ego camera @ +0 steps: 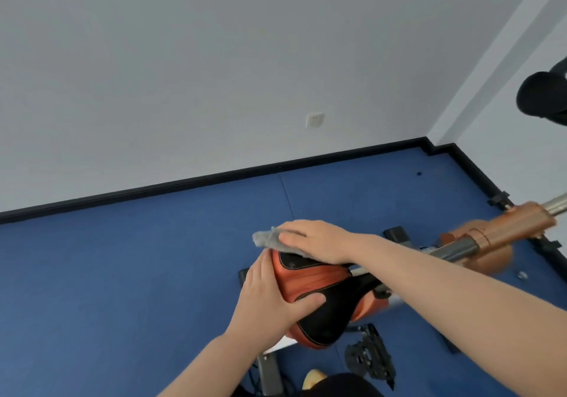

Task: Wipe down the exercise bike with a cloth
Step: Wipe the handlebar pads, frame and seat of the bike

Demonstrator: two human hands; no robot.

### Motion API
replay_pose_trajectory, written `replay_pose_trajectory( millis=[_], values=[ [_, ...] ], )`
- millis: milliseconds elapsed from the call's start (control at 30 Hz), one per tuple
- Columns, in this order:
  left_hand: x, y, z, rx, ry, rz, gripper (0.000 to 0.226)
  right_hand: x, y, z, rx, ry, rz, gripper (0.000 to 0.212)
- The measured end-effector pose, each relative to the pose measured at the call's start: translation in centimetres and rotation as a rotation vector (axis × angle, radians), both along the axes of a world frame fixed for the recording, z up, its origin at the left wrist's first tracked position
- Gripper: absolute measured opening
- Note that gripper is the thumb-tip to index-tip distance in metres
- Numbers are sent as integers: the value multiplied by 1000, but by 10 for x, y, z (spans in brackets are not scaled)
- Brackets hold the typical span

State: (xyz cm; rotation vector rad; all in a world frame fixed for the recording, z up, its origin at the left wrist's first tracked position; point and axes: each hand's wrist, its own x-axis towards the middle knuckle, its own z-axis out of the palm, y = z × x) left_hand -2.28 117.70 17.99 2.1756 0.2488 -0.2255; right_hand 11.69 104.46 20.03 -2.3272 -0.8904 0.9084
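Observation:
The exercise bike's orange and black saddle (319, 292) sits in the lower middle of the view. My left hand (270, 298) grips its near left side, thumb across the black top. My right hand (316, 240) lies flat with straight fingers on a grey cloth (265, 238), pressing it onto the far edge of the saddle. Part of the cloth sticks out to the left past my fingertips. The bike's orange frame and steel tube (491, 234) run off to the right behind my right forearm.
Blue floor mat (138, 274) all around, edged by a black skirting (184, 183) under a white wall. A black pedal (371, 356) hangs below the saddle. A black handlebar end (543, 96) shows at the right edge. A wall socket (314, 119) is on the wall.

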Motion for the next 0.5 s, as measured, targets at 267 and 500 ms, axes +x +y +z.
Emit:
replay_pose_trajectory(
  millis=[267,500],
  values=[
    [-2,4,1,38,23,-38,128,-17,-42,-8,-390,-394,-54,38],
    [21,11,7,262,-316,-410,101,-67,-91,-13,-217,-695,-643,23]
  ],
)
